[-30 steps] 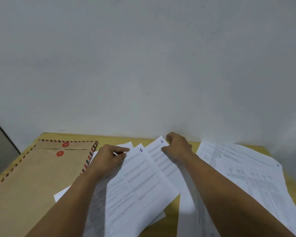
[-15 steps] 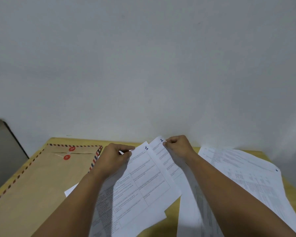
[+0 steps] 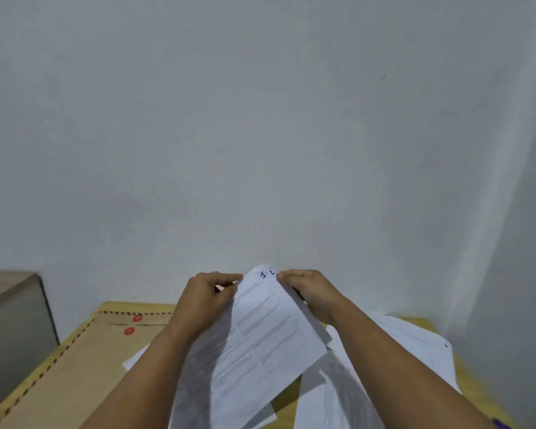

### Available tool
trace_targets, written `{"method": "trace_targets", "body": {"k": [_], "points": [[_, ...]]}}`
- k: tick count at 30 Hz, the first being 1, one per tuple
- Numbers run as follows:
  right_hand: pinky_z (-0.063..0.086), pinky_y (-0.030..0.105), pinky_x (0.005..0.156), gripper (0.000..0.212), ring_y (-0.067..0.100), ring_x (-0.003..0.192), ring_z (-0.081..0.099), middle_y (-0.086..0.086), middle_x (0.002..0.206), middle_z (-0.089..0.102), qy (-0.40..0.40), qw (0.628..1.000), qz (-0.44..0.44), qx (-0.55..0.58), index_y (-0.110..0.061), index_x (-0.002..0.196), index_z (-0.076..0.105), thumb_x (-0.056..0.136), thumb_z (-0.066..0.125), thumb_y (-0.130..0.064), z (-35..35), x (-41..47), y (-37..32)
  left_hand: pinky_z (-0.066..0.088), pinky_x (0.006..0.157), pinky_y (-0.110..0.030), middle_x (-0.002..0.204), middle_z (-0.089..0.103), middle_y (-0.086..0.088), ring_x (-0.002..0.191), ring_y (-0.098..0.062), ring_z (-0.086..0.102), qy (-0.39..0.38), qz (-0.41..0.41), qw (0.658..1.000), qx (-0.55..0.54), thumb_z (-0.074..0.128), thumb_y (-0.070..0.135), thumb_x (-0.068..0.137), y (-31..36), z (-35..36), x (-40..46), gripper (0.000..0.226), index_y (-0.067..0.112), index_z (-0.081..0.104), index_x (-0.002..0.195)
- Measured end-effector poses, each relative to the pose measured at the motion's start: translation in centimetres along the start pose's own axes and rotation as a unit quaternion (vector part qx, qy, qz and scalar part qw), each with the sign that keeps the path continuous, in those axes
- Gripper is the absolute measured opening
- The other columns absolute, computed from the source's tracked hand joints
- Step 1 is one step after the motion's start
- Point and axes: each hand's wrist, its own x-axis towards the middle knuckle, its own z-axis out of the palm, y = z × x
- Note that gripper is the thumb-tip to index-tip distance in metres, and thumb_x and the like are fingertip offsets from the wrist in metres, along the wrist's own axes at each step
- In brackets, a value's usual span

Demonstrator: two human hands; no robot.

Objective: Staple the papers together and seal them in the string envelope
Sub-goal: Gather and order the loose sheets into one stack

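We are squaring the papers, left hand and right hand fingers pinching their top edges; stapling likely comes next.

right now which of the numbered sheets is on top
The sheet marked 1: its whole printed face shows, while the sheet marked 2 only peeks out behind its top right edge, both pinched by the left hand and right hand.

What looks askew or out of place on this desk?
The loose sheets on the right lie fanned and unsquared. One sheet sticks out over the envelope. The left hand and right hand hold pages 1 and 2 with corners offset.
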Motion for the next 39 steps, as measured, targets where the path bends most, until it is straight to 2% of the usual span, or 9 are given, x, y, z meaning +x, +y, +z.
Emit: {"method": "trace_targets", "body": {"k": [4, 8, 11, 14, 19, 23, 28, 36, 39], "points": [[0.059, 0.038, 0.097, 0.024, 0.024, 0.106, 0.077, 0.009, 0.110, 0.081, -0.003, 1.000, -0.024, -0.012, -0.008, 0.116, 0.079, 0.101, 0.069, -0.023, 0.3, -1.9, -1.7, 0.048, 0.056, -0.019, 0.084, 0.076, 0.010, 0.064, -0.020, 0.064, 0.021, 0.015, 1.000, 0.015, 0.068, 0.023, 0.092, 1.9, -0.3, -0.7, 0.022, 0.036, 0.079, 0.106], [0.059, 0.042, 0.099, 0.021, 0.022, 0.102, 0.078, 0.004, 0.105, 0.082, 0.014, 0.997, -0.063, -0.045, -0.013, 0.112, 0.081, 0.100, 0.070, -0.025, 0.7, -3.1, -2.8, 0.048, 0.059, -0.014, 0.091, 0.076, 0.016, 0.068, -0.006, 0.065, 0.026, 0.035, 0.999, 0.028, 0.069, 0.023, 0.093, 3.6, -0.5, -1.2, 0.020, 0.035, 0.080, 0.106], [0.061, 0.031, 0.090, 0.019, 0.016, 0.097, 0.078, -0.002, 0.100, 0.082, 0.031, 0.991, -0.103, -0.073, -0.016, 0.110, 0.082, 0.102, 0.066, -0.023, 1.0, -4.2, -3.5, 0.046, 0.060, -0.010, 0.092, 0.075, 0.018, 0.069, -0.001, 0.064, 0.026, 0.048, 0.998, 0.028, 0.069, 0.023, 0.093, 4.7, -0.6, -1.6, 0.021, 0.035, 0.080, 0.106], [0.057, 0.019, 0.081, 0.020, 0.006, 0.095, 0.077, -0.010, 0.101, 0.082, 0.043, 0.985, -0.142, -0.089, -0.022, 0.111, 0.081, 0.104, 0.063, -0.019, 1.3, -5.0, -3.7, 0.048, 0.062, -0.014, 0.095, 0.074, 0.021, 0.070, -0.001, 0.064, 0.026, 0.050, 0.998, 0.031, 0.068, 0.026, 0.094, 5.4, -0.7, -2.1, 0.020, 0.037, 0.079, 0.105], [0.059, 0.032, 0.097, 0.026, 0.009, 0.106, 0.075, -0.011, 0.113, 0.080, 0.061, 0.976, -0.188, -0.090, -0.022, 0.126, 0.076, 0.104, 0.062, -0.020, 1.8, -5.6, -3.8, 0.046, 0.065, -0.015, 0.096, 0.069, 0.013, 0.079, -0.003, 0.062, 0.037, 0.075, 0.996, 0.013, 0.069, 0.025, 0.094, 6.2, -0.6, -2.7, 0.020, 0.042, 0.076, 0.103], [0.060, 0.032, 0.096, 0.025, 0.009, 0.104, 0.076, -0.011, 0.112, 0.080, 0.055, 0.976, -0.190, -0.089, -0.023, 0.124, 0.077, 0.104, 0.063, -0.021, 1.7, -6.0, -3.9, 0.045, 0.075, -0.017, 0.108, 0.062, 0.020, 0.098, 0.004, 0.060, 0.035, 0.082, 0.994, 0.061, 0.066, 0.030, 0.094, 6.4, -0.6, -2.8, 0.027, 0.044, 0.069, 0.116], [0.060, 0.033, 0.096, 0.024, 0.010, 0.104, 0.076, -0.010, 0.110, 0.080, 0.060, 0.978, -0.182, -0.082, -0.023, 0.123, 0.077, 0.103, 0.064, -0.022, 1.3, -6.3, -3.9, 0.052, 0.065, -0.024, 0.082, 0.075, 0.013, 0.073, -0.005, 0.067, -0.033, 0.062, 0.995, 0.069, 0.060, 0.028, 0.095, 7.4, -0.6, -2.6, 0.024, 0.045, 0.075, 0.103], [0.060, 0.033, 0.095, 0.026, 0.012, 0.102, 0.077, -0.003, 0.110, 0.081, 0.083, 0.984, -0.152, -0.038, -0.020, 0.125, 0.076, 0.100, 0.068, -0.016, 0.8, -7.0, -2.2, 0.058, 0.072, -0.039, 0.078, 0.076, 0.016, 0.073, -0.009, 0.070, -0.030, 0.025, 0.997, 0.074, 0.067, 0.035, 0.088, 8.1, 0.4, -2.7, 0.011, 0.039, 0.078, 0.087], [0.061, 0.029, 0.087, 0.023, 0.014, 0.096, 0.079, -0.003, 0.102, 0.082, 0.078, 0.988, -0.130, -0.011, -0.026, 0.118, 0.076, 0.099, 0.069, -0.014, 0.7, -7.4, -1.7, 0.059, 0.071, -0.041, 0.074, 0.075, 0.015, 0.071, -0.010, 0.070, -0.019, 0.016, 0.996, 0.082, 0.069, 0.040, 0.084, 7.8, 1.0, -2.8, 0.009, 0.040, 0.077, 0.086]]}}
